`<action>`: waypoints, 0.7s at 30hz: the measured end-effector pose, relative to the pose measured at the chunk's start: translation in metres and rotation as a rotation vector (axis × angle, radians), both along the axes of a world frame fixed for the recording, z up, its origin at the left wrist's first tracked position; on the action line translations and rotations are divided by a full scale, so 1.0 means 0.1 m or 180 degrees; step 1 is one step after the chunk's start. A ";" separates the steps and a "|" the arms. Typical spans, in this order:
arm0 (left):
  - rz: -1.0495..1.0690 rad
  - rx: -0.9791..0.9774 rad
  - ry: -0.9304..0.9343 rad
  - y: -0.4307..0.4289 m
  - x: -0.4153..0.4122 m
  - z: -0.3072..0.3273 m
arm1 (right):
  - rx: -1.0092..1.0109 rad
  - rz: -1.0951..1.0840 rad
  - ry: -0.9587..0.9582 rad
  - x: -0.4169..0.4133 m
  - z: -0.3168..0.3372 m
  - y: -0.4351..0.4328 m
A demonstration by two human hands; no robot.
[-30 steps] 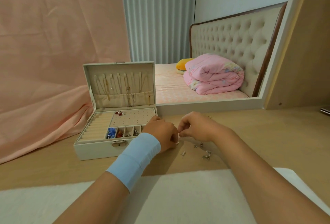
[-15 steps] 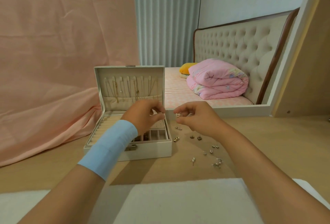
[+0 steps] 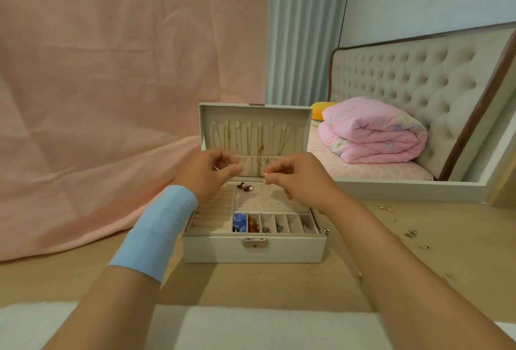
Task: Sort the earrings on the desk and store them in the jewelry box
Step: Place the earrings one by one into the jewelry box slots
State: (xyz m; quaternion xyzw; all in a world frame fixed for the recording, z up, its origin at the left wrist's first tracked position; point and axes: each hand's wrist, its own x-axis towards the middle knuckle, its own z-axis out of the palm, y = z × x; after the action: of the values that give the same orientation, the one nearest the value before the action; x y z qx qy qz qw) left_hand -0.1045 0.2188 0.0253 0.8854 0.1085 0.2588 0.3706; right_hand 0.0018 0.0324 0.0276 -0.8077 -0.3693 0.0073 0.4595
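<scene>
A white jewelry box [image 3: 254, 250] stands open on the wooden desk [image 3: 418, 252], with necklaces hanging in its raised lid. Its front row of small compartments holds blue, red and silver pieces, and a few red earrings [image 3: 245, 187] sit on the perforated stud panel. Both hands hover above that panel. My left hand [image 3: 208, 175], with a blue band on the wrist, has thumb and fingers pinched together; what it pinches is too small to tell. My right hand [image 3: 296, 175] pinches a small earring [image 3: 266, 181] at its fingertips. Several loose earrings [image 3: 411, 233] lie scattered on the desk to the right.
A pink cloth [image 3: 97, 126] hangs behind and left of the box. A mirror [image 3: 418, 115] at the back right shows a bed with a folded pink quilt. A white fuzzy mat [image 3: 251, 327] covers the desk's near edge.
Both hands have lifted from the loose earrings on the desk and moved left over the open box, the right one carrying an earring. The view has turned toward the box.
</scene>
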 end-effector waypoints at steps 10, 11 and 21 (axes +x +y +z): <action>-0.0157 -0.0076 -0.0058 0.07 0.12 -0.13 | -0.1023 -0.0305 -0.0842 0.18 -0.11 0.38; -0.0159 -0.0041 -0.0050 0.07 0.12 -0.15 | -0.1117 -0.0300 -0.0937 0.19 -0.12 0.41; -0.0085 0.0015 0.0127 0.12 0.12 -0.14 | -0.1319 -0.0309 -0.1561 0.19 -0.16 0.51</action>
State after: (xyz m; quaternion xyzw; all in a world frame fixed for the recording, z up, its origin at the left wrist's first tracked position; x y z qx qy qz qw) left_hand -0.0923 0.2305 0.0115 0.8926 0.1035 0.2364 0.3696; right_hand 0.0208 0.0831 0.0120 -0.8785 -0.4206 -0.1345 0.1824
